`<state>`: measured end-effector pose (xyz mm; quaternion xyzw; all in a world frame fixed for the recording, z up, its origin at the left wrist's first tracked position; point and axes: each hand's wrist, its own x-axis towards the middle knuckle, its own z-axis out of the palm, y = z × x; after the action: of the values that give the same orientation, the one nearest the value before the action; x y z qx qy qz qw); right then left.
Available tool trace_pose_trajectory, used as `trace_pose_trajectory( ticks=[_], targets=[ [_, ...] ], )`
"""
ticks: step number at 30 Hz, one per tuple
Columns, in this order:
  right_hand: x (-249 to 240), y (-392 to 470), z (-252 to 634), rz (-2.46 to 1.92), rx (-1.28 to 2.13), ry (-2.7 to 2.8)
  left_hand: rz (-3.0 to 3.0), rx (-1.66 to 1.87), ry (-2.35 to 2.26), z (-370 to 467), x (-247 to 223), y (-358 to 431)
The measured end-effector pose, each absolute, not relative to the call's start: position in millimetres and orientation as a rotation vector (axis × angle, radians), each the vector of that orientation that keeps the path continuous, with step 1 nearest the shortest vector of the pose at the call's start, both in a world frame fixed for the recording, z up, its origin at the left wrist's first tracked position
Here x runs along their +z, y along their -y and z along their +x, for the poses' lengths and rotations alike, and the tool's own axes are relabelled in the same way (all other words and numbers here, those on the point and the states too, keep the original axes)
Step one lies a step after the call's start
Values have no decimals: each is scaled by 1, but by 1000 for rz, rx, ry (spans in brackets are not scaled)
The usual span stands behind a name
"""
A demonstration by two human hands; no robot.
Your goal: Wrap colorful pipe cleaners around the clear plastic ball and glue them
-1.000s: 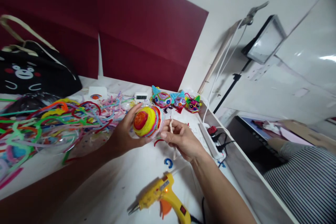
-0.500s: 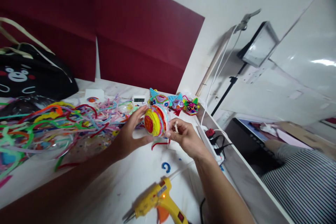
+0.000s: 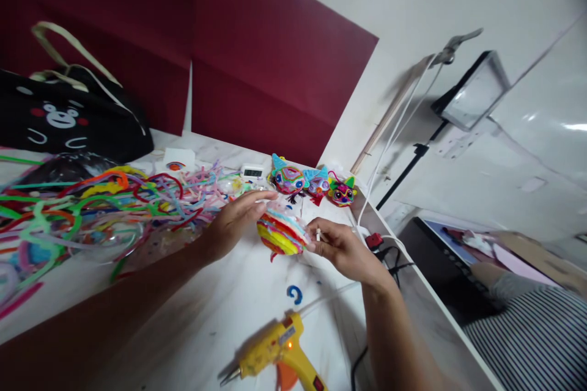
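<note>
A round ball wound in striped chenille stems [image 3: 282,233], yellow, red, white and blue, is held above the white table. My right hand [image 3: 343,249] pinches its right edge between thumb and fingers. A small white piece [image 3: 318,234] shows by those fingers; its kind is unclear. My left hand [image 3: 238,223] is beside the ball's upper left, fingers stretched out; whether they touch it I cannot tell. Below lies a yellow hot glue gun [image 3: 275,348] with its light lit, and a curled blue chenille piece [image 3: 295,294] is near it.
Loose coloured chenille stems [image 3: 114,214] are heaped at left, before a black bag [image 3: 64,116]. At the back stand a small digital clock [image 3: 252,171] and decorated animal heads [image 3: 288,178]. A power strip [image 3: 373,241] with cables is at right. A person in striped clothing [image 3: 527,324] is beyond.
The ball has turned, so its red and yellow end now faces lower left and the stripes slant. My left hand's thumb has moved from below the ball up toward its fingers. The view has shifted slightly.
</note>
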<state>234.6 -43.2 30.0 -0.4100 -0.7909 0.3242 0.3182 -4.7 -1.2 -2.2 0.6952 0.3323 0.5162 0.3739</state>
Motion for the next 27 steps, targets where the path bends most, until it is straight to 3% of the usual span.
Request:
trace_pose_trajectory(
  ticks=[15,23,27],
  targets=[
    [26,52,226,-1046,812,2216,2130,1027,-797,1,0,12],
    [35,46,232,-1039,683,2162,1735,1012,-784,0,-5,7],
    [36,41,244,-1086,776,2114,1475,1034,-711,-3,-4,5]
  ],
)
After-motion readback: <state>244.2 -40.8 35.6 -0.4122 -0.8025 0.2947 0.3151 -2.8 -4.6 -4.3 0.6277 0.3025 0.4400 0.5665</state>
